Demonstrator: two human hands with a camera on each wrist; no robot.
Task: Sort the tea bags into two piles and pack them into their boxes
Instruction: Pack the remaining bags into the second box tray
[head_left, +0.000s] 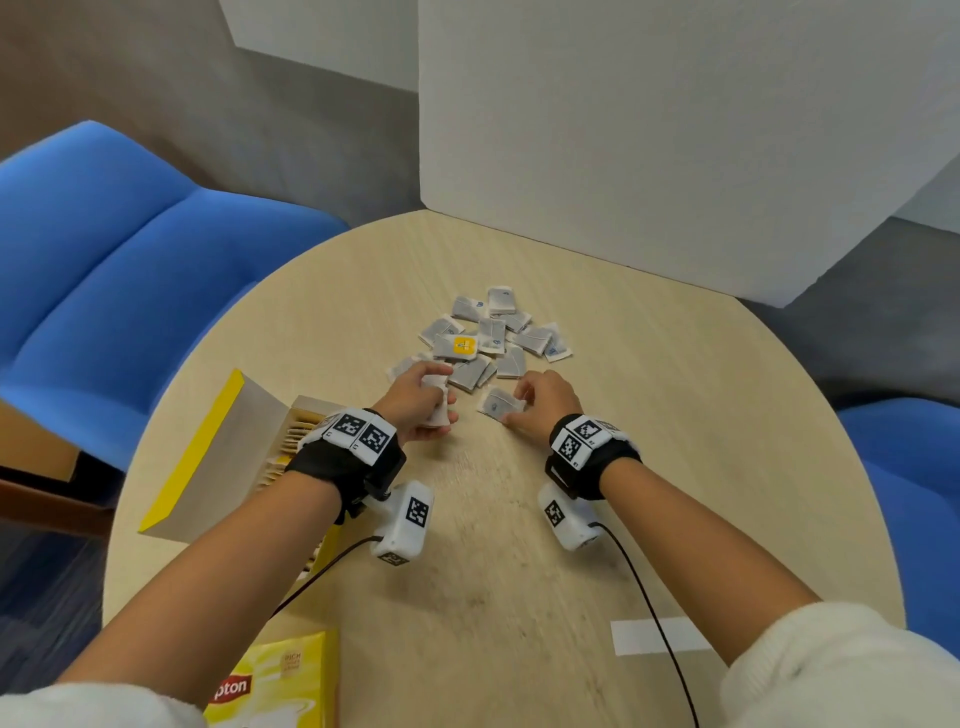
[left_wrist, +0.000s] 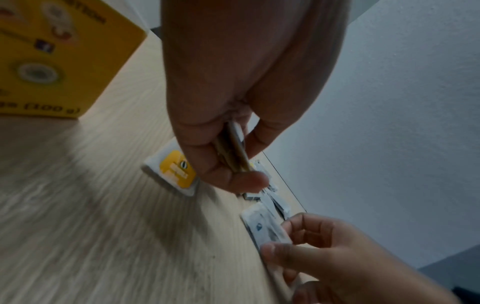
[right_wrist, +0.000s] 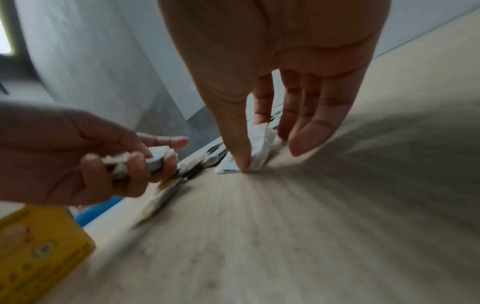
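Note:
A heap of grey-white tea bags (head_left: 498, 332) lies mid-table, one with a yellow label (head_left: 464, 346) on top. My left hand (head_left: 423, 397) grips a small stack of tea bags (head_left: 435, 402) upright just before the heap; the stack (left_wrist: 235, 148) shows edge-on between thumb and fingers. My right hand (head_left: 540, 400) pinches one blue-marked tea bag (head_left: 500, 404) against the table, thumb (right_wrist: 240, 148) and fingers on the bag (right_wrist: 259, 150). An open yellow box (head_left: 249, 447) with packed bags stands at the left.
A second yellow Lipton box (head_left: 275, 686) lies at the near table edge. A white tape strip (head_left: 660, 636) is stuck near right. White foam boards (head_left: 649, 156) stand behind the round table (head_left: 675, 415). Blue chairs (head_left: 119, 270) flank it.

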